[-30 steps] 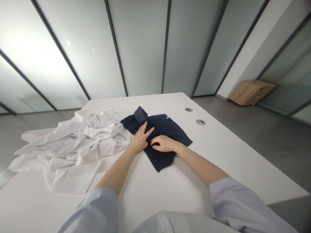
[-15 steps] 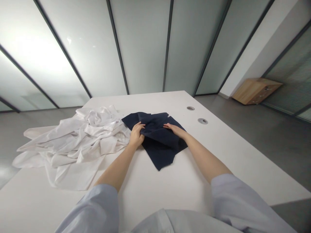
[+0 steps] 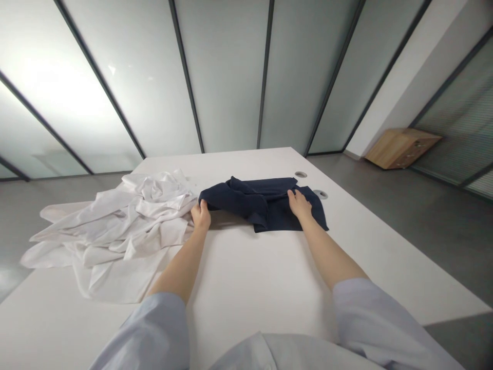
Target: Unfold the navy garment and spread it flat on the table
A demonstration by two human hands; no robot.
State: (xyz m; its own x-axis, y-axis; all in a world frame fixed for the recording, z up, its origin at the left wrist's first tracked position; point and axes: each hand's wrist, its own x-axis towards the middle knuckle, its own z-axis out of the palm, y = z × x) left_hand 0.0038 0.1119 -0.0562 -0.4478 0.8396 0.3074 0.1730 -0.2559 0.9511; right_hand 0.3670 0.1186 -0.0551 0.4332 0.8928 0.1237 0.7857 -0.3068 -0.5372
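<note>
A dark navy piece of cloth [image 3: 246, 200] spreads across the white table [image 3: 254, 282], partly folded over itself. Its left end is pinched in my left hand [image 3: 201, 216], which lifts that edge a little off the surface. Toward the cloth's right end, my right hand [image 3: 300, 204] grips a fold, thumb and fingers closed on it. What lies under the folds is hidden. Just left of my left hand, a crumpled heap of white cloth [image 3: 127, 221] lies on the table, close to the hand.
Two round metal grommets are set in the table's right side, one [image 3: 301, 174] bare and the other [image 3: 322, 195] near the dark cloth. Beyond the far edge rises a frosted glass partition [image 3: 227, 77]. On the floor at right sits a wooden cabinet [image 3: 396, 149].
My hands have moved apart, the left one to the left and the right one to the right. The dark cloth has been stretched wider, and its near corner has drawn back from me.
</note>
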